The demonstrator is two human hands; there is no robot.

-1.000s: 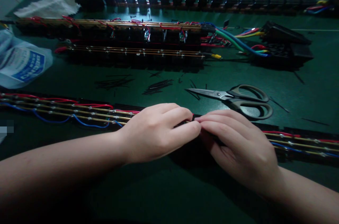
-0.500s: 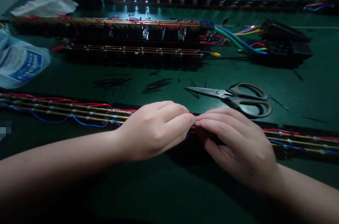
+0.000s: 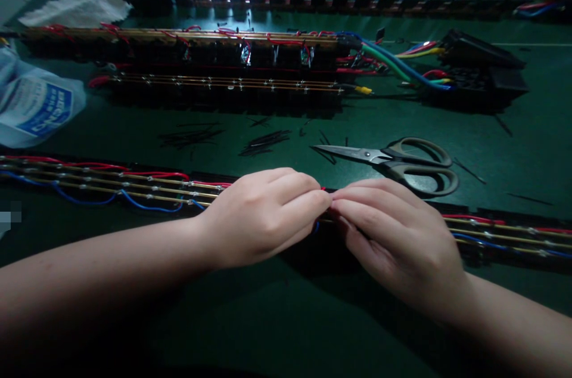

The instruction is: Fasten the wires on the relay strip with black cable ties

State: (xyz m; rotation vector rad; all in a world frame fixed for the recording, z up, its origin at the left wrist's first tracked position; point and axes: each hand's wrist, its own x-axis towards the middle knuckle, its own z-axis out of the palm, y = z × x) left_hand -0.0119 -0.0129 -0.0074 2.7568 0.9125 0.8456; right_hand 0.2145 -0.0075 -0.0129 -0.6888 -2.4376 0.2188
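Observation:
A long black strip (image 3: pixel 152 188) with brass rails runs across the near part of the table, carrying red wires (image 3: pixel 156 175) and blue wires (image 3: pixel 147 208). My left hand (image 3: pixel 268 217) lies over its middle, fingers closed and bent down to the rails. Fingertip to fingertip with it, my right hand (image 3: pixel 397 235) pinches at the same spot from the right. A speck of red shows by the left fingertips; what either hand grips is hidden under the fingers. Just beyond my right hand lie scissors (image 3: pixel 379 155) with dark handles, blades pointing left.
Thin black offcuts (image 3: pixel 264 142) are scattered on the green table (image 3: pixel 286 330) behind the strip. Farther back lie more strips with rails (image 3: pixel 223 83) and a black box (image 3: pixel 487 83) with coloured cables. A plastic bag (image 3: pixel 40 98) sits at left, a white cloth (image 3: pixel 80 5) behind it.
My right hand has shifted very slightly, its thumb drawn nearer the fingertips. My left hand stays in place; the strip and scissors look unmoved.

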